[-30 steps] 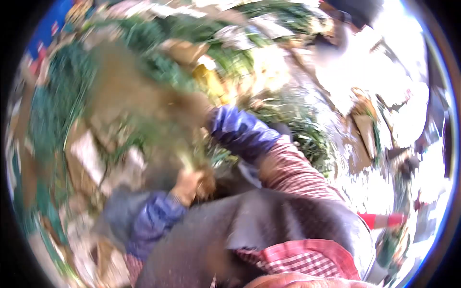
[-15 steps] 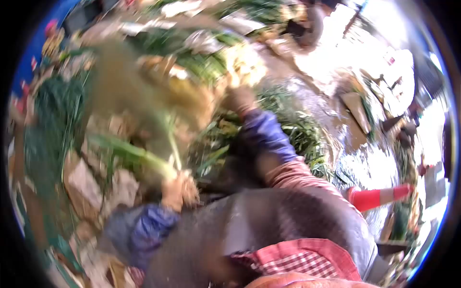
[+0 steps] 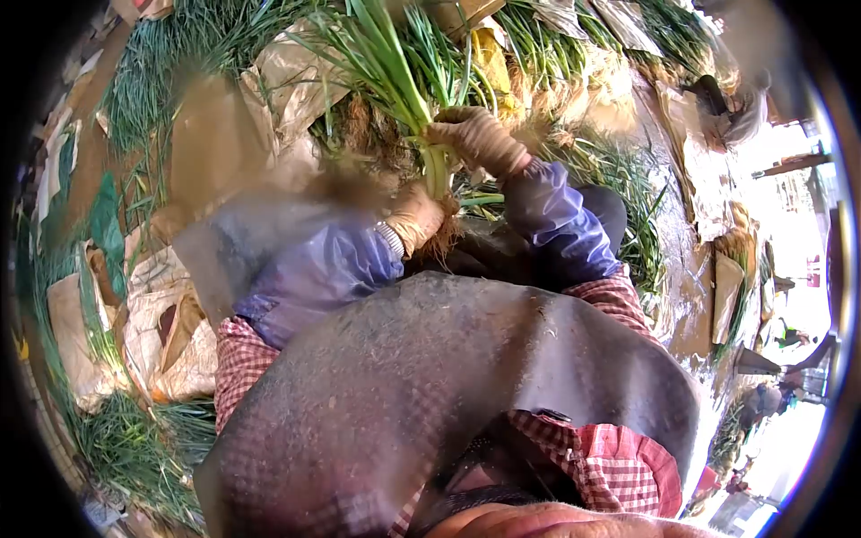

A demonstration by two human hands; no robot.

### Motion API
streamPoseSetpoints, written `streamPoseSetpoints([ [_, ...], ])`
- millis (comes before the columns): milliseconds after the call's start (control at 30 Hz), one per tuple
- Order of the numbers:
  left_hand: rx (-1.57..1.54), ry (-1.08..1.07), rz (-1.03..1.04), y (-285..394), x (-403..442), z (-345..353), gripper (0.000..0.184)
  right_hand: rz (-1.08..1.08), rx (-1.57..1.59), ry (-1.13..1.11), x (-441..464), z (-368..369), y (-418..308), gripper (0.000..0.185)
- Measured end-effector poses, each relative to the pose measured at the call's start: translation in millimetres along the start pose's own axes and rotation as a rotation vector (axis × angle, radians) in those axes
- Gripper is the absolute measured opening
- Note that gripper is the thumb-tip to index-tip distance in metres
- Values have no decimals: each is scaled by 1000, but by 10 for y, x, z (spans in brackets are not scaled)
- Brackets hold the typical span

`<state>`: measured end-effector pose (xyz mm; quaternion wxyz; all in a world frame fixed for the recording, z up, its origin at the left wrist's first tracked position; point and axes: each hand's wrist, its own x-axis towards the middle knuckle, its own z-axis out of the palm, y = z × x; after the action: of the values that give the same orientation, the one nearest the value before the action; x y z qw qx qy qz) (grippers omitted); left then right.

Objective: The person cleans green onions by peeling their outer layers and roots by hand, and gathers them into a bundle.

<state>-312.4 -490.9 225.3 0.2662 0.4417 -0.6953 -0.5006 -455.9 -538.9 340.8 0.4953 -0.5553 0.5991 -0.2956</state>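
Both my hands are in worn, tan gloves in front of my apron. My left hand (image 3: 415, 220) is closed round the lower stems of a leek bunch (image 3: 437, 170), just above its stringy brown roots (image 3: 439, 238). Higher up, my right hand (image 3: 480, 142) is closed at the side of the same stalks, its fingers pressing on the leaf bases. The broad green leaves (image 3: 386, 63) point up and away from me. Which fingertips touch which stalks is partly hidden. A dark blur covers the space left of my left wrist.
More leeks (image 3: 556, 63) with pale roots lie in heaps ahead, and a green heap (image 3: 193, 72) is at the far left. Torn sacking (image 3: 170, 323) lies at my left. Loose leaves (image 3: 619, 179) are beside my right knee. Another person (image 3: 749, 117) is at the upper right.
My left hand has come up and rightward with the leeks. My right hand has moved from the pile ahead onto the stalks. The view has turned, and the orange cone has left it.
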Motion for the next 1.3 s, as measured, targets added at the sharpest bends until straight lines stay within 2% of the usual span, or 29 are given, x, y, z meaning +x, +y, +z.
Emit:
streamPoseSetpoints([
  [33, -17, 33, 57, -11, -18, -12, 18, -104, -131, -60, 12, 25, 45, 35],
  [67, 58, 14, -82, 101, -68, -46, 14, -204, -271, -95, 20, -26, 76, 24],
  [100, 135, -18, -196, 235, -141, -67, 11, -91, -266, -46, -81, 0, -43, 28],
  [133, -173, -42, -335, 44, -99, -13, 10, -358, -488, 155, -152, -23, -30, 34],
  [167, 1, -51, -38, -150, -81, 10, 11, -985, -1131, 182, 229, -62, 490, 27],
  [200, 141, -55, 150, -308, -49, 30, 10, -749, -884, 309, -65, 18, 144, 27],
  [233, 241, -42, 259, -395, -15, 18, 9, -335, -864, 81, 6, 51, -36, 34],
  [300, 307, -20, 325, -641, 97, -41, 12, -162, -957, -31, -420, 79, -419, 32],
  [333, 301, -6, 339, -761, 170, -51, 15, -52, -875, -27, -490, 75, -473, 38],
  [367, 274, 11, 337, -895, 221, -71, 17, -218, -918, 90, -352, 148, -278, 28],
  [400, 211, 9, 255, -673, 140, -115, 19, -287, -923, 161, -311, 169, -203, 24],
  [467, -26, 37, 80, -167, -15, -156, 23, -387, -791, 250, -371, 204, -195, 24],
  [500, -27, 33, 95, -328, 102, -143, 23, -487, -717, 302, -456, 225, -205, 23],
  [533, 313, 65, 77, -651, 284, -148, 22, -616, -608, 251, -517, 197, -225, 25],
  [600, 650, 105, 58, -689, 332, -199, 25, -956, -467, 242, -414, 238, -134, 14],
  [633, 44, 12, -37, -436, 196, -319, 23, -958, -471, 240, -362, 284, -105, 14],
  [667, -562, -84, -125, -235, 85, -396, 21, -1018, -293, 176, -316, 323, -88, 14],
  [700, -564, -84, -118, -130, 16, -416, 21, -1071, -113, 112, -311, 345, -85, 14],
  [733, -668, -71, -162, -34, -38, -432, 21, -1075, -119, 115, -383, 352, -106, 14],
  [800, -875, -43, -253, 58, -82, -460, 20, -747, -37, 59, -605, 380, -205, 24],
  [833, -879, -25, -321, -304, 105, -485, 20, -701, 13, 40, -679, 374, -260, 28],
  [933, -903, -13, -236, -170, 25, -505, 18, -600, 183, 7, -696, 365, -250, 28],
  [1000, -888, -87, -221, 216, -100, -535, 18, -538, 153, 136, -947, 221, -473, 26],
  [1067, -871, -163, -209, 310, -130, -540, 17, -625, 313, 160, -958, 117, -547, 26],
  [1133, -1155, -225, -283, 253, -143, -579, 21, -473, 357, 192, -1182, -92, -712, 20],
  [1167, -1106, -52, -310, 338, -184, -570, 26, -456, 29, 283, -1131, -247, -662, 22],
  [1200, -1112, -115, -212, 769, -426, -594, 34, -425, -303, 374, -1032, -397, -514, 26],
  [1267, -1188, -64, -146, 551, -328, -576, 37, -305, -836, 473, -768, -643, -114, 19],
  [1300, -1265, -222, -98, 517, -314, -586, 37, -225, -835, 589, -866, -625, -15, 29],
])
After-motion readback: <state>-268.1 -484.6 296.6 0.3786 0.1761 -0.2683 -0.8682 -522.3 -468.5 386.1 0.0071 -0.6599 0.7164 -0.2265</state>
